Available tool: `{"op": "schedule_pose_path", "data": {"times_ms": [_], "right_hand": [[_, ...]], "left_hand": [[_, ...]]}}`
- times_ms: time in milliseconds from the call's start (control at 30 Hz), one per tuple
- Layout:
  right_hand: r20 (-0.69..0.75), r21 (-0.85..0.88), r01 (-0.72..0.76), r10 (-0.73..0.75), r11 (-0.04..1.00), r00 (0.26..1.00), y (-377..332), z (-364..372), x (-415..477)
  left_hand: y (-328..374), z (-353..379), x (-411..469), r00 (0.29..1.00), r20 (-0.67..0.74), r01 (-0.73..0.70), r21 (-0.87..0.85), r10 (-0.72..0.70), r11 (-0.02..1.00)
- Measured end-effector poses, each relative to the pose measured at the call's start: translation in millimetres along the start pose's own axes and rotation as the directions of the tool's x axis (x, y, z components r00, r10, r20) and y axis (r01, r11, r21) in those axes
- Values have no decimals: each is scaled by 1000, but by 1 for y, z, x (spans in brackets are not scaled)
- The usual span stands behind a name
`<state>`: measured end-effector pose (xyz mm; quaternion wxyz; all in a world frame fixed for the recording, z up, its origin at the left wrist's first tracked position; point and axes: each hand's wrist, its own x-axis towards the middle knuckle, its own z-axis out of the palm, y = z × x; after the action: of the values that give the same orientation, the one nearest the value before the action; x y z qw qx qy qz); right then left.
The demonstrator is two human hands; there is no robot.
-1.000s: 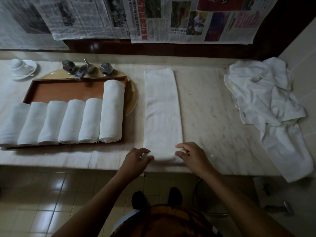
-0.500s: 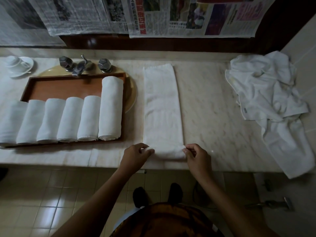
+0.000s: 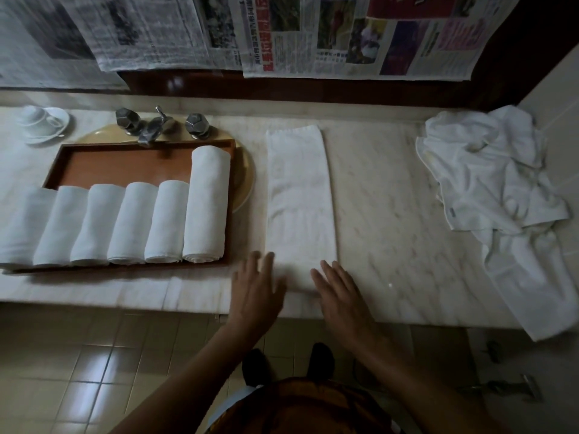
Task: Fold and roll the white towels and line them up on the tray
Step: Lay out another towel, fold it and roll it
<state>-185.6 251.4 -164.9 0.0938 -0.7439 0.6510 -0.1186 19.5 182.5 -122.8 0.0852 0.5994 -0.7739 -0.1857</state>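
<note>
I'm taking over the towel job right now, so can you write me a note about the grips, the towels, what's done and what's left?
Left grip: open, flat at the near end of the folded towel, blurred.
Right grip: open, flat on the same end.
Done: six rolled towels lined up on the tray.
Left: roll the folded towel, set it on the tray, then fold and roll the crumpled pile at the right.

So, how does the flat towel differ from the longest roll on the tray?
The flat towel lies as a folded strip; the long roll is a tight cylinder. The flat towel is on the counter, the long roll on the tray. The left hand and right hand are at the flat towel's near end, not at the long roll. Both are white.
</note>
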Motion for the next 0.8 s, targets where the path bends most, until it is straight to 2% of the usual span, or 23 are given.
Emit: {"op": "schedule_pose_path", "data": {"times_ms": [67,133,233,300,367,467,567,667,800], "right_hand": [[30,15,-12,11,1000,999,2,2,4],[24,-2,10,-10,1000,1000,4,2,11],[74,-20,41,-40,999,996,9,-1,28],[120,49,18,-23,999,992,11,-10,39],[193,132,-30,4,991,981,11,-28,48],[332,155,-68,13,986,943,11,-50,50],[436,283,-186,46,941,899,15,-61,36],[480,408,-307,84,860,873,19,-62,21],[425,468,-360,151,807,893,16,-59,18]], "left_hand": [[1,15,-10,968,37,-252,168,250,953],[-7,29,-7,938,117,-345,242,326,907],[-15,34,11,944,174,-316,242,280,917],[-15,27,23,940,213,-304,172,266,937],[-16,17,30,924,225,-333,74,310,940],[-28,12,26,892,246,-390,-3,379,921],[-38,10,8,872,285,-397,-64,398,915],[-37,3,-8,880,329,-303,-167,343,938],[-28,1,-11,914,328,-176,-214,240,961]]}}
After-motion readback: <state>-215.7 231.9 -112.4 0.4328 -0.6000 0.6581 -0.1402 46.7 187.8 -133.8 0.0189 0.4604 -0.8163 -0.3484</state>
